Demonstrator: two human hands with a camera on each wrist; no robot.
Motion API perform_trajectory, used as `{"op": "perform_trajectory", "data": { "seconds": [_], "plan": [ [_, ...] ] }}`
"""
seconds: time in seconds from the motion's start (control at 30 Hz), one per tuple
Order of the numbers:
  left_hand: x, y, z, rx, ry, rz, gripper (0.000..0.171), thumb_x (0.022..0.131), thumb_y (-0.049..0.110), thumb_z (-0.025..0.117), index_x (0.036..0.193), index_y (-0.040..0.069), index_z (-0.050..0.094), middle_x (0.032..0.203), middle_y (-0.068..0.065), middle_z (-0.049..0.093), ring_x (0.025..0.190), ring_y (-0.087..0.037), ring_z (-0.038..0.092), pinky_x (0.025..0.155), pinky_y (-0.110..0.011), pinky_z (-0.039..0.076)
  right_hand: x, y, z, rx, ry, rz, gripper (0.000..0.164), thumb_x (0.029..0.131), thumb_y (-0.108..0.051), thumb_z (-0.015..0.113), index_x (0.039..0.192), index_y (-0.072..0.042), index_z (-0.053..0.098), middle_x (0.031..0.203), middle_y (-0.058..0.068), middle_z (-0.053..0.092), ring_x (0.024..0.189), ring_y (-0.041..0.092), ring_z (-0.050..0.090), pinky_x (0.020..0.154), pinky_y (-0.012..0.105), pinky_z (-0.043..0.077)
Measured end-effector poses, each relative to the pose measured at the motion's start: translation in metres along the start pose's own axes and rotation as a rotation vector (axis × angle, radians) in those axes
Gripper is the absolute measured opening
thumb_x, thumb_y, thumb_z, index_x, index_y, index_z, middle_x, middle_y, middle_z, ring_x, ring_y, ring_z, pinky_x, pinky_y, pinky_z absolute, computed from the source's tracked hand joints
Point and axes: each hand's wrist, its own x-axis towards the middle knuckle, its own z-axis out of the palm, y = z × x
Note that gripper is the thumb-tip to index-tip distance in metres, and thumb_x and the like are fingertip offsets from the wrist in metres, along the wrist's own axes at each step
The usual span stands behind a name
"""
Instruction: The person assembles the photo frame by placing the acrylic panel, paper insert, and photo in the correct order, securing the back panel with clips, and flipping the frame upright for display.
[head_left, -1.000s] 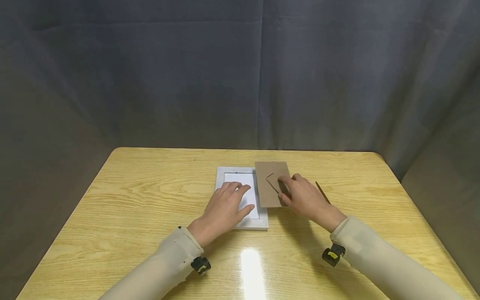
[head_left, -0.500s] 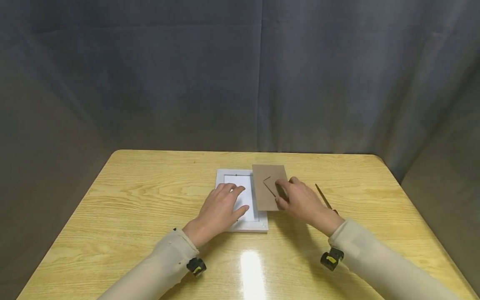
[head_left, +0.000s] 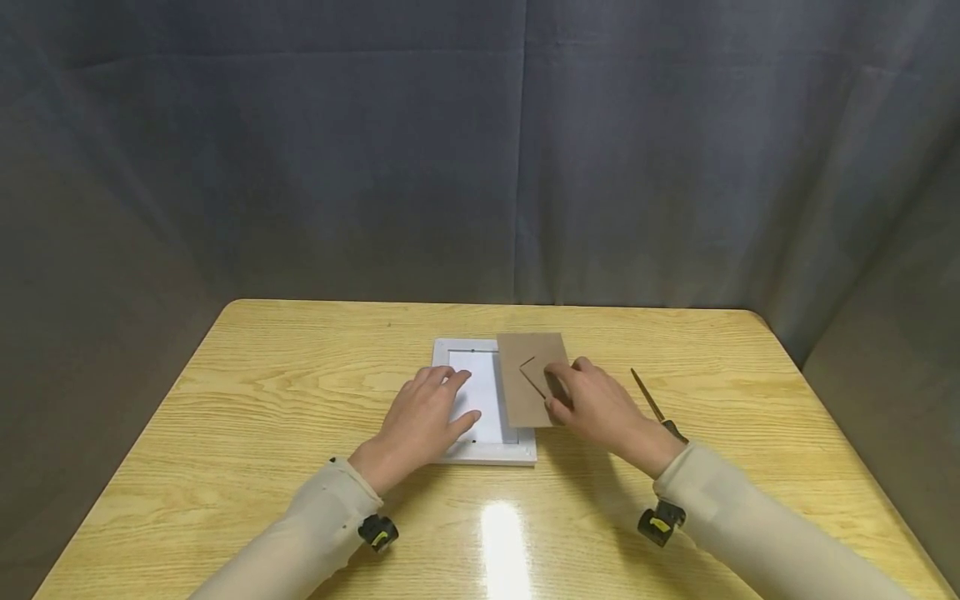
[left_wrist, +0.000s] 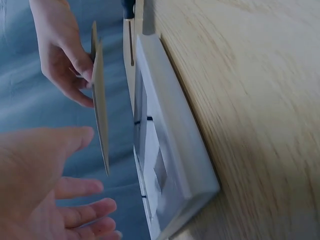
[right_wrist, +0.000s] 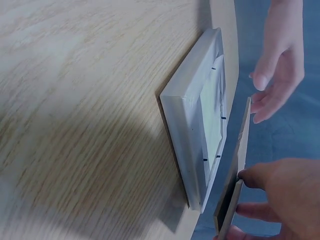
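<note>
A white picture frame (head_left: 487, 455) lies face down on the table, a white sheet (head_left: 486, 408) inside its opening. Small dark tabs line the inner edge in the right wrist view. My right hand (head_left: 600, 408) pinches the raised stand flap of a brown backing board (head_left: 517, 410). Both wrist views show that board (right_wrist: 237, 160) tilted in the air above the frame, not touching it. In the head view it covers the frame's right side. My left hand (head_left: 420, 417) hovers over the frame's left side, its fingers spread and holding nothing.
To the right, partly behind the right wrist, lies a thin tool with a dark handle (head_left: 675, 430), like a screwdriver. The wooden table (head_left: 262, 400) ends at a rounded back edge, with a grey curtain (head_left: 375, 167) behind and at the sides.
The right hand has carried the backing board a little left, farther over the frame. My left hand has drawn back to the left. More of the dark-handled tool shows now.
</note>
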Motion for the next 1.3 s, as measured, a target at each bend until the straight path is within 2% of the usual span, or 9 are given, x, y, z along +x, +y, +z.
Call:
{"op": "perform_trajectory", "data": {
  "seconds": [0.27, 0.5, 0.73, 0.97, 1.3],
  "plan": [
    [-0.004, -0.014, 0.002, 0.031, -0.123, -0.029, 0.091, 0.079, 0.057, 0.062, 0.140, -0.007, 0.040, 0.141, -0.022, 0.041, 0.129, -0.034, 0.037, 0.097, -0.045, 0.039, -0.001, -0.003, -0.001, -0.012, -0.006, -0.005, 0.046, 0.085, -0.030, 0.064, 0.125, -0.007, 0.059, 0.089, 0.010, 0.056, 0.067, 0.017, 0.048, 0.054, 0.033, 0.043],
    [-0.007, -0.021, 0.002, 0.005, -0.218, -0.024, 0.104, 0.073, 0.061, 0.066, 0.143, -0.008, 0.033, 0.147, -0.024, 0.033, 0.134, -0.035, 0.030, 0.102, -0.047, 0.034, -0.003, -0.003, 0.000, -0.015, -0.009, -0.006, 0.046, 0.085, -0.030, 0.064, 0.124, -0.007, 0.059, 0.090, 0.010, 0.056, 0.068, 0.017, 0.048, 0.055, 0.034, 0.043],
    [-0.008, -0.025, 0.002, 0.014, -0.266, -0.029, 0.103, 0.073, 0.061, 0.066, 0.143, -0.008, 0.034, 0.149, -0.024, 0.030, 0.134, -0.036, 0.031, 0.104, -0.047, 0.032, -0.002, -0.005, -0.003, -0.011, -0.009, -0.012, 0.046, 0.085, -0.030, 0.064, 0.124, -0.006, 0.059, 0.092, 0.010, 0.056, 0.069, 0.017, 0.049, 0.056, 0.035, 0.044],
    [-0.005, -0.023, 0.002, 0.019, -0.277, -0.039, 0.101, 0.072, 0.060, 0.067, 0.140, -0.008, 0.039, 0.148, -0.025, 0.031, 0.132, -0.036, 0.034, 0.102, -0.048, 0.034, -0.001, -0.007, -0.003, -0.009, -0.019, -0.016, 0.045, 0.085, -0.030, 0.063, 0.123, -0.006, 0.060, 0.091, 0.009, 0.056, 0.070, 0.017, 0.048, 0.057, 0.034, 0.043],
    [-0.004, -0.021, 0.001, 0.012, -0.294, -0.066, 0.101, 0.072, 0.060, 0.068, 0.141, -0.008, 0.038, 0.147, -0.025, 0.030, 0.116, -0.037, 0.051, 0.092, -0.048, 0.043, -0.002, -0.013, 0.000, 0.013, -0.029, -0.029, 0.045, 0.086, -0.029, 0.063, 0.123, -0.004, 0.060, 0.088, 0.007, 0.055, 0.067, 0.016, 0.046, 0.054, 0.031, 0.041]
  ]
}}
